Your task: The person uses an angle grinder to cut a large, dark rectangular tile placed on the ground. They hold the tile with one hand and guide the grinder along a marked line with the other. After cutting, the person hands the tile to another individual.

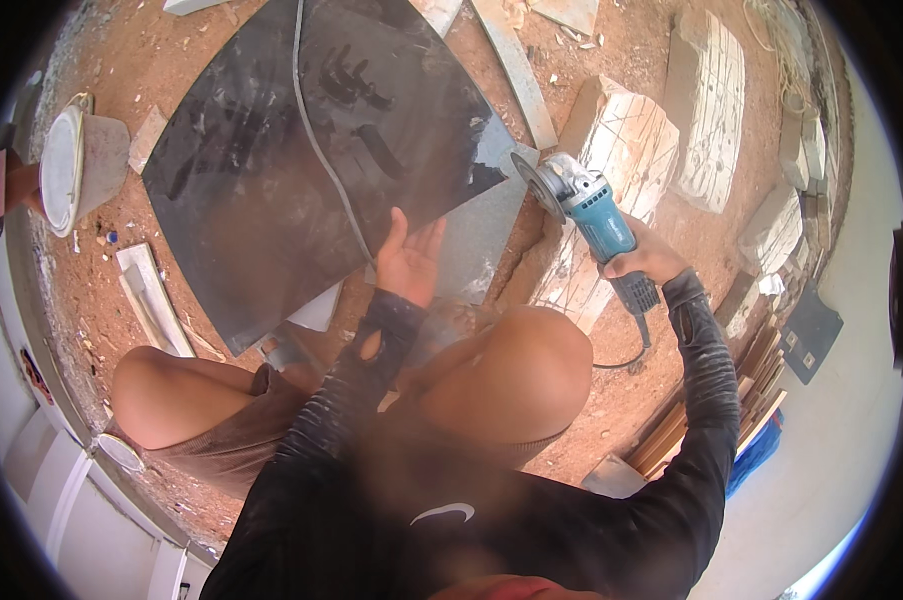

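The large black slab (241, 200) lies at the far left, and pale stone blocks (626, 140) stand right of it. Between them, the right hand (651, 255) wraps around the teal grinder (603, 215). The left hand (409, 265) is spread at the slab's near edge; I cannot tell if it presses. The disc (538, 187) is near the slab's right corner, with narrow room toward the blocks. A thin grey cord (306, 120) crosses the slab; I think keeping disc and fingers apart from it is wise.
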Demonstrator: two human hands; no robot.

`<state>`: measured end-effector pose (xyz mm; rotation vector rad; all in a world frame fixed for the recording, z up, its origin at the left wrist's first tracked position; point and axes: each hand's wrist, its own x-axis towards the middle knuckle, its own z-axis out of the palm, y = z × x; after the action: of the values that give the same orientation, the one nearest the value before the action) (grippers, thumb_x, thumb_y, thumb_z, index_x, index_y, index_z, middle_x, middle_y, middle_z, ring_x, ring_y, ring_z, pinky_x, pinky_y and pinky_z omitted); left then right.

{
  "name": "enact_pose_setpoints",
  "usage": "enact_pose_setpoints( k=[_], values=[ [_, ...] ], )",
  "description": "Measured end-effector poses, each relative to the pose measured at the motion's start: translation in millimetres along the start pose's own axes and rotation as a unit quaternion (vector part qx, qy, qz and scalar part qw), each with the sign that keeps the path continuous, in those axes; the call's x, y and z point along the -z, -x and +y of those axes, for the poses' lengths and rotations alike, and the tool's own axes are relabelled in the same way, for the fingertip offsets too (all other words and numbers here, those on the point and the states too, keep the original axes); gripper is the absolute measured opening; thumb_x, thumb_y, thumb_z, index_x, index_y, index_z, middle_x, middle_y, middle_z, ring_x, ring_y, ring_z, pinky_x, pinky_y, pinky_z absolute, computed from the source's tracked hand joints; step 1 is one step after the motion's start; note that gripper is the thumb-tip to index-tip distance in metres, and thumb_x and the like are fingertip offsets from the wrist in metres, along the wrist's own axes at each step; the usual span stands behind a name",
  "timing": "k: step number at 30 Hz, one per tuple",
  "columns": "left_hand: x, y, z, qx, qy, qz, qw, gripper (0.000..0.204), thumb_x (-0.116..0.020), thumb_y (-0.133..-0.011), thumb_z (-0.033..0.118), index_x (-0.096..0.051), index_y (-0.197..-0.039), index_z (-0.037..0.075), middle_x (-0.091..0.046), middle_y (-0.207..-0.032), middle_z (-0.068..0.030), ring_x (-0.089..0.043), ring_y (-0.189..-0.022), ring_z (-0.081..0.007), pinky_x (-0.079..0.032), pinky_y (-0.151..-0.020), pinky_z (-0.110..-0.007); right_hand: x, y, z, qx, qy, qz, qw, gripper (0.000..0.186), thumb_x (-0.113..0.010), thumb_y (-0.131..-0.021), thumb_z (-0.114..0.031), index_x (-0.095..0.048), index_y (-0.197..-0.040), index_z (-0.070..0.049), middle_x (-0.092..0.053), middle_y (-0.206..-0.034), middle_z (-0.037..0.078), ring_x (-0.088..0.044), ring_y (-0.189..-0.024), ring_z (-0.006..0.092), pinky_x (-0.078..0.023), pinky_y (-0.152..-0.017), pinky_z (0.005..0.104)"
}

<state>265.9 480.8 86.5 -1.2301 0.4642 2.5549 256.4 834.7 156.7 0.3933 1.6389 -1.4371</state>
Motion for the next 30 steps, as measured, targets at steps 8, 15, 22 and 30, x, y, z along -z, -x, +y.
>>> enact_pose_setpoints(
  k=[8,15,22,30],
  values=[
    [-2.6,1.5,-0.2,-0.002,0.0,-0.01,1.0,0.034,-0.064,-0.101,0.027,-0.06,-0.119,-0.001,-0.065,-0.117,-0.0153,-0.064,-0.113,-0.0261,-0.051,-0.11,-0.039,-2.0,-0.4,-3.4,0.009,0.009,0.002,1.0,0.07,-0.08,-0.062,-0.013,-0.055,-0.127,-0.003,-0.065,-0.097,0.007,-0.065,-0.086,0.0179,-0.053,-0.08,0.0325],
    [0.9,-0.9,-0.9,-0.001,-0.001,-0.003,1.0,0.035,-0.064,-0.101,0.027,-0.059,-0.121,-0.001,-0.064,-0.118,-0.0156,-0.063,-0.114,-0.026,-0.051,-0.11,-0.038,-5.6,-0.6,-7.0,0.01,0.012,0.008,1.0,0.074,-0.08,-0.062,-0.014,-0.054,-0.13,-0.003,-0.065,-0.098,0.007,-0.064,-0.086,0.0178,-0.053,-0.081,0.0319],
    [-0.1,-0.9,-2.1,-0.009,-0.006,-0.001,1.0,0.036,-0.063,-0.101,0.028,-0.058,-0.122,-0.001,-0.063,-0.119,-0.0149,-0.062,-0.114,-0.0255,-0.05,-0.111,-0.037,-4.7,-2.4,-5.2,0.001,0.003,-0.003,1.0,0.076,-0.082,-0.062,-0.016,-0.053,-0.131,-0.003,-0.065,-0.097,0.007,-0.064,-0.086,0.0174,-0.053,-0.081,0.0319],
    [2.0,-3.0,-2.2,-0.006,-0.003,-0.006,1.0,0.035,-0.065,-0.1,0.027,-0.058,-0.12,-0.001,-0.062,-0.119,-0.014,-0.062,-0.114,-0.025,-0.051,-0.111,-0.036,-4.4,-2.4,-8.1,-0.003,0.015,-0.004,1.0,0.078,-0.082,-0.062,-0.015,-0.052,-0.133,-0.003,-0.064,-0.098,0.007,-0.064,-0.088,0.0174,-0.052,-0.082,0.0321]
  ],
)
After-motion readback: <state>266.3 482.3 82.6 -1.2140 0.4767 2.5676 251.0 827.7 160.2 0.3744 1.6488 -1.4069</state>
